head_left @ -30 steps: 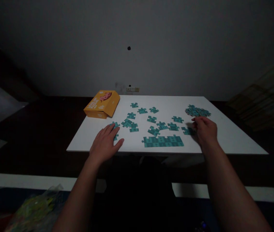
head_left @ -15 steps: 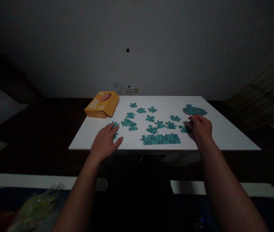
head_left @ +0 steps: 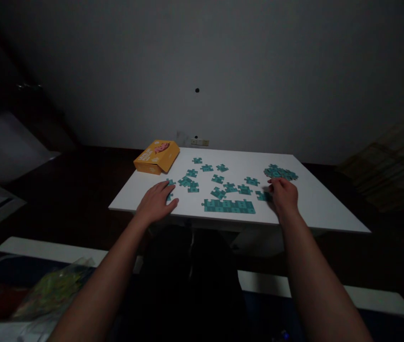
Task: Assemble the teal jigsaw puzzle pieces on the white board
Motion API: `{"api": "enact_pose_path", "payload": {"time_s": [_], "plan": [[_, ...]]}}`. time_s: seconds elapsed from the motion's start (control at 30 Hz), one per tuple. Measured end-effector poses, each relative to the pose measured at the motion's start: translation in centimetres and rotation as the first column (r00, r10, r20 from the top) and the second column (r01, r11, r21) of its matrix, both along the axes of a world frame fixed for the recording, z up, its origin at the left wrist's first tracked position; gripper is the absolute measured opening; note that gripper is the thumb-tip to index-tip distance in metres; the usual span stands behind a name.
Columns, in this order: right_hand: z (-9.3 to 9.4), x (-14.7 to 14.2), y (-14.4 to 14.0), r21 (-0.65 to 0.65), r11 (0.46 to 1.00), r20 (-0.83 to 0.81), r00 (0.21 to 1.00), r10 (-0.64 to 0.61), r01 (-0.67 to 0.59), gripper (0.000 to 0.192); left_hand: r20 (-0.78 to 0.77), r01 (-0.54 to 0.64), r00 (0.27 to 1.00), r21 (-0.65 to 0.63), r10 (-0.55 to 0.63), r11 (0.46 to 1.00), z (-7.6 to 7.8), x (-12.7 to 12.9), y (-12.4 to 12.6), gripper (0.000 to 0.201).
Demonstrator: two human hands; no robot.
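Observation:
My left hand (head_left: 157, 202) lies flat and open at the table's left front, its fingers over teal puzzle pieces (head_left: 170, 182) that it partly covers. My right hand (head_left: 283, 194) is closed in a pinch near the front right. What its fingertips hold, if anything, I cannot make out. Just left of it lies a single puzzle piece (head_left: 263, 195), partly in its shadow. Behind it is a heap of puzzle pieces (head_left: 281, 173). Between my hands, a joined strip of puzzle pieces (head_left: 228, 206) runs along the front edge, with several loose pieces (head_left: 218, 179) scattered beyond it.
An orange box (head_left: 157, 156) with a flap standing out is at the back left of the white table (head_left: 316, 199). A clear plastic bag (head_left: 57, 287) with yellow-green contents lies at lower left. Behind the table, a grey wall (head_left: 259, 85) carries sockets (head_left: 199, 142).
The camera view has tilted and shifted, so the table sits at a slant. Against the table, both hands look nearly still, and the puzzle pieces keep their places.

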State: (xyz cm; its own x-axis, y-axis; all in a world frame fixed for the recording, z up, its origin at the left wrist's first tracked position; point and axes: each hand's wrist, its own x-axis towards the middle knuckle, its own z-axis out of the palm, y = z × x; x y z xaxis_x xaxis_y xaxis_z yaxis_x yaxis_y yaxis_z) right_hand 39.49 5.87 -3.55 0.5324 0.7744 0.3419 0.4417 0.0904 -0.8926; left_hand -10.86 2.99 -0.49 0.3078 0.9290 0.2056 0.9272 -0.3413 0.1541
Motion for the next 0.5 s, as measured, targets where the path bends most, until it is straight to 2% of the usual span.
{"api": "enact_pose_path", "payload": {"time_s": [0.1, 0.2, 0.5], "plan": [[0.5, -0.42, -0.09, 0.008, 1.0, -0.038, 0.999, -0.018, 0.018, 0.031, 0.004, -0.005, 1.0, 0.006, 0.005, 1.0, -0.1, -0.09, 0.23, 0.069], [0.82, -0.67, -0.2, 0.015, 1.0, -0.027, 0.999, 0.024, -0.024, 0.032, 0.017, -0.012, 1.0, 0.02, 0.012, 1.0, -0.16, -0.08, 0.4, 0.07], [0.67, -0.42, 0.23, 0.014, 0.999, 0.011, 0.999, 0.046, -0.046, 0.038, -0.01, 0.007, 1.0, 0.052, -0.007, 0.999, 0.16, 0.39, 0.44, 0.066]]}}
